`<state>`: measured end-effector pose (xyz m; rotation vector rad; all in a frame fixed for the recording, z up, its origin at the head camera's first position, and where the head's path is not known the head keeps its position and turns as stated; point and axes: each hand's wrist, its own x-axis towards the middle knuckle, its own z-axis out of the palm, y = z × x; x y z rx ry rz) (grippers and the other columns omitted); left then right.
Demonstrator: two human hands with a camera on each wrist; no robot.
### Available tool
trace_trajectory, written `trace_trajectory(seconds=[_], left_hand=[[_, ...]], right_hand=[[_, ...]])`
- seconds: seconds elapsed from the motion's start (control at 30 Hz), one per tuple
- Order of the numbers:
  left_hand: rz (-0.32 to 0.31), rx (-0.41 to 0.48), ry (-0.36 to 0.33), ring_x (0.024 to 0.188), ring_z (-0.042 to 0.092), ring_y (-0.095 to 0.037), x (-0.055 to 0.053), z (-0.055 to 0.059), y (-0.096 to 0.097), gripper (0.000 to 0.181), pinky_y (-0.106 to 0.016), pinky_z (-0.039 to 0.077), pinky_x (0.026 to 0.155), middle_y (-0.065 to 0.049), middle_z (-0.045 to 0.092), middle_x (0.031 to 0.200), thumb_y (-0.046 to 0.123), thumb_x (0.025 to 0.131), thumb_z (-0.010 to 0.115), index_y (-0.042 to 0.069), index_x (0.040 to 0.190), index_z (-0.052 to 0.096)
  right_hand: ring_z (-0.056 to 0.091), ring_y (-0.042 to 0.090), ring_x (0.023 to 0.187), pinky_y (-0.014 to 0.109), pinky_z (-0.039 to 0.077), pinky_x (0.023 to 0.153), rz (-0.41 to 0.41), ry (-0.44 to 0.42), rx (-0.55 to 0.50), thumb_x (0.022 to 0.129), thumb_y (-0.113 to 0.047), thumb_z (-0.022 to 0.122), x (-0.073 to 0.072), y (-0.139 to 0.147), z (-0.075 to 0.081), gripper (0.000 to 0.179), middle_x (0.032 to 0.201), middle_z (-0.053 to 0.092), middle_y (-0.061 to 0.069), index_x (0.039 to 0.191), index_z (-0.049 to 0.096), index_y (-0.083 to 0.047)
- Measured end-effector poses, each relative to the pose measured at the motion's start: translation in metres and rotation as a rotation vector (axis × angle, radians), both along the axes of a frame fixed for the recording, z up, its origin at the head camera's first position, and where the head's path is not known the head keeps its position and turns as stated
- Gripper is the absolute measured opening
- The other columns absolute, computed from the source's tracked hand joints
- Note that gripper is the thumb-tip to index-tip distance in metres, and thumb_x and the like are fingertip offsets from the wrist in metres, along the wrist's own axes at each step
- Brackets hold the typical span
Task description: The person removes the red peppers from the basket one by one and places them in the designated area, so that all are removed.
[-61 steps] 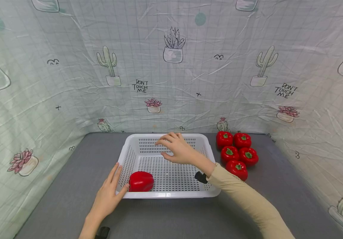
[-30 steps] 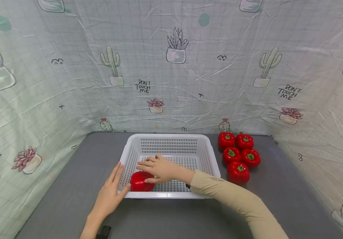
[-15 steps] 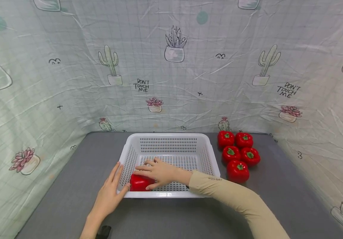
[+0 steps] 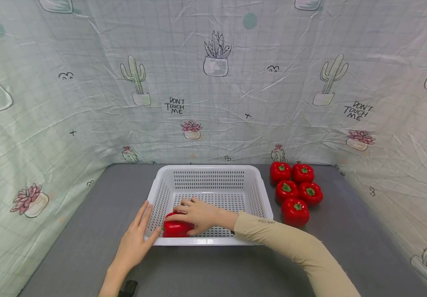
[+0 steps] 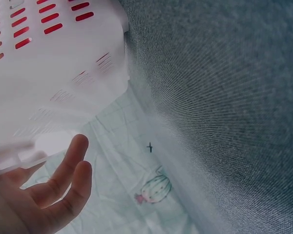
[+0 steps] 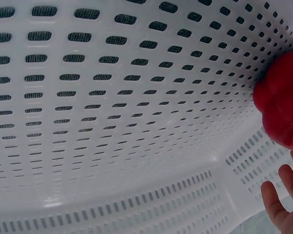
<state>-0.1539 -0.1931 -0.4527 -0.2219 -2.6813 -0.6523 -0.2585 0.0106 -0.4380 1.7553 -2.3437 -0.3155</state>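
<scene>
A white perforated plastic basket [image 4: 213, 241] stands on the grey table. Inside its near left corner lies a red bell pepper [image 4: 176, 229] on its side, its green stem end toward the left wall. My right hand [image 4: 200, 215] grips it from above, fingers over the far side and thumb at the right. In the right wrist view the bell pepper [image 6: 285, 97] shows at the edge, two fingertips below it. My left hand [image 4: 133, 241] rests at the basket's left rim, fingers straight along the outside and thumb across the near corner.
Several more red bell peppers [image 4: 295, 212] stand grouped on the table right of the basket, stems up. A cactus-print sheet [image 4: 213, 123] hangs behind and along both sides. Dark grey tabletop [image 4: 206, 272] runs in front of the basket.
My right hand has come down leftward from over the basket's middle onto the bell pepper. The bell pepper has turned, bringing its stem into sight. My left hand has stayed at the rim.
</scene>
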Motion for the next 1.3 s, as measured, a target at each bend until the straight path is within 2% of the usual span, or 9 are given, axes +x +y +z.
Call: trace_trajectory(seconds=[0.27,0.47,0.73,1.1,1.3], left_hand=[[0.010,-0.042,0.003,0.109,0.048,-0.040,0.000,0.002,0.001,0.066,-0.057,0.045,0.076,-0.014,0.028,0.143,0.028,0.081,0.059,0.004,0.136,0.034],[0.026,-0.096,0.020,0.100,0.053,-0.037,0.000,0.003,0.001,0.065,-0.054,0.044,0.073,-0.013,0.030,0.143,0.031,0.081,0.059,0.005,0.136,0.035],[0.054,-0.154,0.015,0.092,0.052,-0.034,0.000,0.004,0.001,0.067,-0.052,0.043,0.069,-0.010,0.031,0.143,0.035,0.080,0.060,0.007,0.136,0.036],[0.042,-0.141,0.032,0.090,0.052,-0.033,0.001,0.004,-0.001,0.067,-0.050,0.042,0.067,-0.011,0.031,0.143,0.034,0.080,0.060,0.006,0.136,0.036],[0.038,-0.142,0.027,0.091,0.052,-0.033,0.001,0.004,0.000,0.067,-0.051,0.042,0.068,-0.010,0.030,0.143,0.034,0.081,0.060,0.006,0.137,0.035]], right_hand=[[0.036,0.012,0.118,0.032,0.040,0.095,-0.061,-0.050,0.032,0.069,-0.051,0.067,0.001,0.005,0.003,0.078,0.132,0.040,-0.007,0.133,0.029,-0.028],[0.038,0.013,0.116,0.032,0.041,0.093,-0.034,-0.041,0.030,0.069,-0.056,0.063,-0.001,0.012,0.005,0.076,0.129,0.043,-0.006,0.130,0.033,-0.023],[0.042,0.012,0.112,0.031,0.040,0.091,-0.013,-0.054,0.037,0.069,-0.059,0.061,-0.002,0.018,0.006,0.073,0.123,0.049,-0.005,0.126,0.036,-0.021],[0.042,0.012,0.110,0.030,0.041,0.088,-0.028,-0.092,0.064,0.069,-0.057,0.063,0.002,0.026,0.012,0.070,0.123,0.048,-0.007,0.122,0.037,-0.021],[0.044,0.011,0.113,0.032,0.041,0.090,-0.029,-0.072,0.078,0.069,-0.051,0.066,0.001,0.034,0.016,0.069,0.125,0.048,-0.007,0.124,0.036,-0.022]])
